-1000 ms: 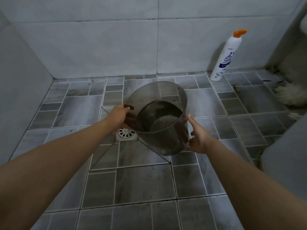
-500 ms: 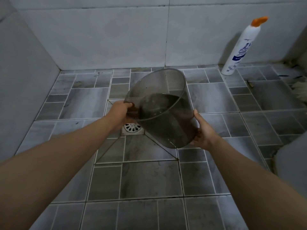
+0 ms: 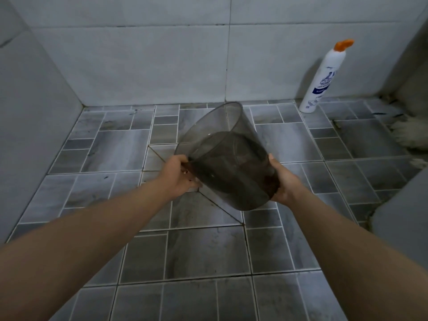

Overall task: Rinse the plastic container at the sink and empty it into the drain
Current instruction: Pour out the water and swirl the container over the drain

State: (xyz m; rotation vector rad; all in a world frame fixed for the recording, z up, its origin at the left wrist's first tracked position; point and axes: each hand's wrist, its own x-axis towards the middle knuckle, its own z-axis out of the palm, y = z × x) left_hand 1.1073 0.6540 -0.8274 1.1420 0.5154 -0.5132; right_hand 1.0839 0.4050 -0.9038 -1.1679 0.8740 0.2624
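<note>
Both hands grip the tilted smoky plastic container [image 3: 228,163]: left hand [image 3: 179,176] at its side, right hand [image 3: 283,179] at its base. White orange-capped bottle [image 3: 323,79] against the wall, label unreadable.

Pale grey wall tiles [image 3: 162,66] meet in a corner at upper left, with dark grout lines. The floor [image 3: 203,251] is laid in streaked grey tiles of mixed sizes with light grout. A white bottle [image 3: 323,82] with an orange cap stands against the back wall at right. The light is dim and even.
</note>
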